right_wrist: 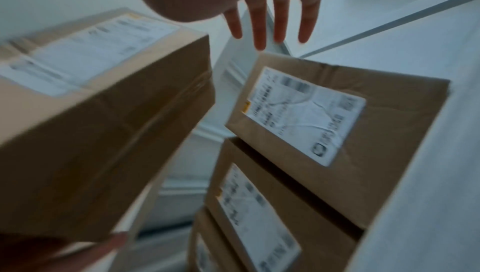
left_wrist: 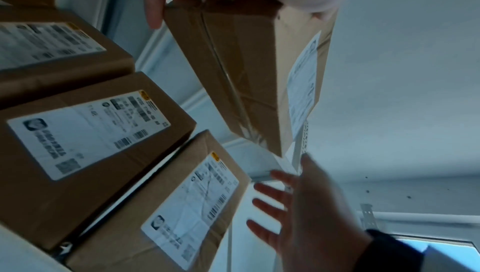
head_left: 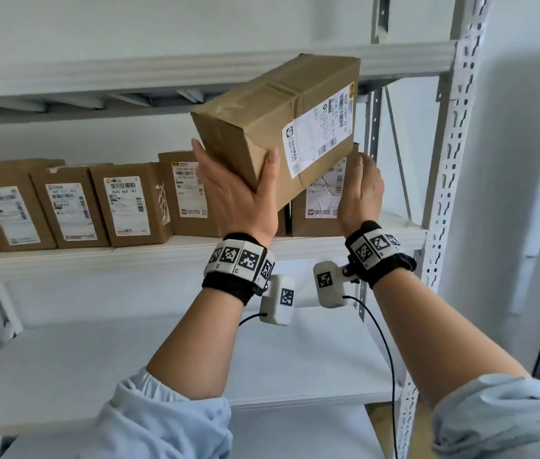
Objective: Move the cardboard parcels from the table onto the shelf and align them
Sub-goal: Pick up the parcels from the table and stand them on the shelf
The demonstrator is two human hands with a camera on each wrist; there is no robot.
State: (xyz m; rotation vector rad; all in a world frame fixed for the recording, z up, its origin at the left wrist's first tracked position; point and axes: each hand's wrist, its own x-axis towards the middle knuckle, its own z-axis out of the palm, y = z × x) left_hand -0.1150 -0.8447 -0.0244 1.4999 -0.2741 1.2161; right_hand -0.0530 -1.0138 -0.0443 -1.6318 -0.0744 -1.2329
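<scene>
A brown cardboard parcel [head_left: 262, 127] with a white label is held tilted in the air, in front of the right end of the middle shelf [head_left: 129, 256]. My left hand [head_left: 235, 187] grips its lower left corner, thumb on the front face and fingers on the left side. My right hand [head_left: 359, 183] is by the parcel's lower right corner with straight fingers. The wrist views show the parcel [left_wrist: 246, 61] [right_wrist: 103, 122] and the right hand [left_wrist: 306, 204] with spread fingers [right_wrist: 259, 26], apart from the cardboard. Several labelled parcels [head_left: 126, 203] stand in a row on the shelf.
The upper shelf beam [head_left: 162, 71] runs just above the held parcel's top. A perforated grey upright [head_left: 454, 160] bounds the shelf on the right. The rightmost standing parcel [head_left: 321, 200] is partly behind the held one. A white lower shelf [head_left: 129, 359] lies below.
</scene>
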